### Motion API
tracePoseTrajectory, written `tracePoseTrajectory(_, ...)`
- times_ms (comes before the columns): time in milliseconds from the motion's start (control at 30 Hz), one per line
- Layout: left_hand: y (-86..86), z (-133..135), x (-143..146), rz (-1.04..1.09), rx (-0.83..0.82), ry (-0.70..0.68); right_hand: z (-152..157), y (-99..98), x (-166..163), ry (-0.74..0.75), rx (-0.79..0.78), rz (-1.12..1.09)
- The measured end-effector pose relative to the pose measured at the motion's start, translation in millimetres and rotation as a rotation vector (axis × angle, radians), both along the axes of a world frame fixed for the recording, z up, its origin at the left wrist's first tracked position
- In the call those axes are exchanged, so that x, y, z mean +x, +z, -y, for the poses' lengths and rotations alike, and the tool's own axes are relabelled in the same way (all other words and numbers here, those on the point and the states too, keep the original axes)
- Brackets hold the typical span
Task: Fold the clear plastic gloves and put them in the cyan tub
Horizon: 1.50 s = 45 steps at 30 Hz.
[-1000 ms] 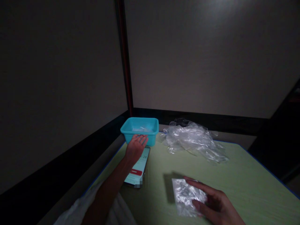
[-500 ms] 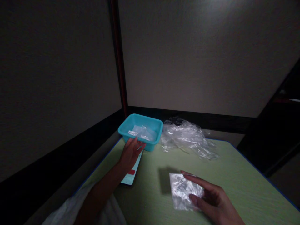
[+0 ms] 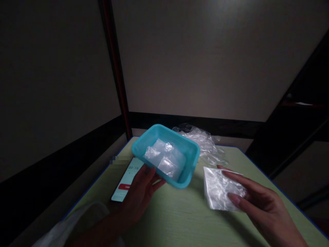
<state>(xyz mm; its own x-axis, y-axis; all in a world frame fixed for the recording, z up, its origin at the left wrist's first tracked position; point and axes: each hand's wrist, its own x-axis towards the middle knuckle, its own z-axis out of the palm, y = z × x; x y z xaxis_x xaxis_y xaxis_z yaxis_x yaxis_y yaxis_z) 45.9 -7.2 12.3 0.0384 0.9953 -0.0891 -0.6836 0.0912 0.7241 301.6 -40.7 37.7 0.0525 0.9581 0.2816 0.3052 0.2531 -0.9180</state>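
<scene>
My left hand (image 3: pixel 145 183) grips the near edge of a turquoise plastic basin (image 3: pixel 191 161), which is lifted and tilted toward me. Inside the basin lie several folded clear plastic bags (image 3: pixel 167 159). In my right hand (image 3: pixel 262 202) a folded clear plastic bag (image 3: pixel 221 190) is pinched between thumb and fingers, held above the table to the right of the basin. The fingertips behind that bag are partly hidden.
A phone (image 3: pixel 127 181) with a lit timer screen lies on the green table (image 3: pixel 180 216), left of my left hand. Behind the basin, a heap of crumpled clear plastic (image 3: pixel 208 144) rests near the table's far edge. Walls (image 3: pixel 192 68) stand close behind and to the left.
My left hand has taken hold of the basin, lifting and tilting it toward me and rightward. My right hand, still with the folded bag, appears farther right and higher. The phone is more exposed.
</scene>
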Motion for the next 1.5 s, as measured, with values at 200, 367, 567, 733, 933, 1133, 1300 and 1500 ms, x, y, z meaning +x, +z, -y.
tracePoseTrajectory(200, -7.9, 23, 11, 0.000, -0.018, -0.110, 1, 11.8, 4, -0.104, 0.028, -0.066)
tracePoseTrajectory(367, -12.7, 36, 17, -0.026, -0.049, -0.145, -1, 27.4, -17, -0.024, -0.019, -0.165)
tracePoseTrajectory(567, -8.7, 41, 27, -0.033, -0.080, -0.098, -25, 42.3, -66, 0.149, -0.273, -0.454)
tracePoseTrajectory(733, -10.8, 39, 28, -0.036, -0.064, -0.088, -51, 42.8, -96, 0.034, -0.540, -0.701)
tracePoseTrajectory(933, -12.7, 36, 28, -0.030, -0.110, -0.073, -69, 31.4, -111, -0.042, -0.590, -0.623)
tracePoseTrajectory(1133, -11.3, 35, 28, -0.018, -0.145, -0.044, -83, 22.1, -120, -0.028, -0.658, -0.494)
tracePoseTrajectory(1300, -13.7, 33, 28, 0.006, -0.154, -0.048, -89, 20.3, -125, 0.003, -0.702, -0.369)
tracePoseTrajectory(1500, -22.7, 31, 24, 0.000, -0.140, -0.077, -96, 20.2, -128, 0.063, -0.780, -0.240)
